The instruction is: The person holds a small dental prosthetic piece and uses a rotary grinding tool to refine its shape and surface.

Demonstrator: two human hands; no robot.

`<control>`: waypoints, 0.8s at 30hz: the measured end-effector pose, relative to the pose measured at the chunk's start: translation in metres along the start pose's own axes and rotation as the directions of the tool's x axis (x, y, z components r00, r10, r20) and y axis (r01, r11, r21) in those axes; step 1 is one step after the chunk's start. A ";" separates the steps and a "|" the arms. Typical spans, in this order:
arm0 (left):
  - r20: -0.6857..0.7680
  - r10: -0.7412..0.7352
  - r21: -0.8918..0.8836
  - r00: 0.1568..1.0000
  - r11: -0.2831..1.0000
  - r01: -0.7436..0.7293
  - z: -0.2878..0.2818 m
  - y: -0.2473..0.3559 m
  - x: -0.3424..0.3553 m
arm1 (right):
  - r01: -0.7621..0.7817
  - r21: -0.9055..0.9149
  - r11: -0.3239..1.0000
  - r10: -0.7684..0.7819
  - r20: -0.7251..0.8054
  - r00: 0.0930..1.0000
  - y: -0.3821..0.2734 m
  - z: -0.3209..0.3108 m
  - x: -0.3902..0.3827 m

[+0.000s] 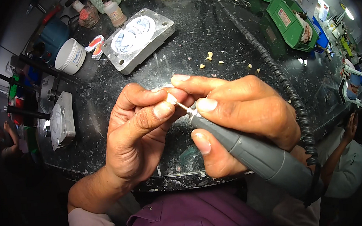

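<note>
The left hand (134, 130) pinched a small white piece (171, 98) between thumb and finger; the right hand (251, 113) gripped a drill (252, 152) at the piece's four o'clock, its bit (182, 106) reaching it.

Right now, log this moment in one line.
left hand: pinching white piece; right hand: gripping handpiece; bit: at white piece; beyond: metal block, yellow chips

The hands (132, 134) partly hide the small white piece (171, 98) and the grey handpiece (258, 154).
</note>
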State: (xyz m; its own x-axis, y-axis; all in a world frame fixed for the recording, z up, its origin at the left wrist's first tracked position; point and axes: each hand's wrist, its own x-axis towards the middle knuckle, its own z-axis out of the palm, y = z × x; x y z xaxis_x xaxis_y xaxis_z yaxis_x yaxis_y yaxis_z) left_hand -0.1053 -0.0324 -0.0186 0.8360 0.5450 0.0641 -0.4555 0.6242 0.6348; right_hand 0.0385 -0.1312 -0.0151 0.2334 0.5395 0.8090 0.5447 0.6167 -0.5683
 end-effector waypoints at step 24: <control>-0.032 -0.014 0.011 0.999 1.000 0.015 0.004 0.000 0.000 | 0.042 0.016 0.999 -0.041 -0.026 0.999 0.002 0.000 0.002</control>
State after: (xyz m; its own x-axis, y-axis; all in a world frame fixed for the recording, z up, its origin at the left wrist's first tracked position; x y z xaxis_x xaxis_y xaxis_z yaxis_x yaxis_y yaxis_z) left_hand -0.1039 -0.0344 -0.0150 0.8323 0.5536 0.0304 -0.4398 0.6259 0.6441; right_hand 0.0401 -0.1297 -0.0146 0.2315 0.4986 0.8354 0.5413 0.6475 -0.5364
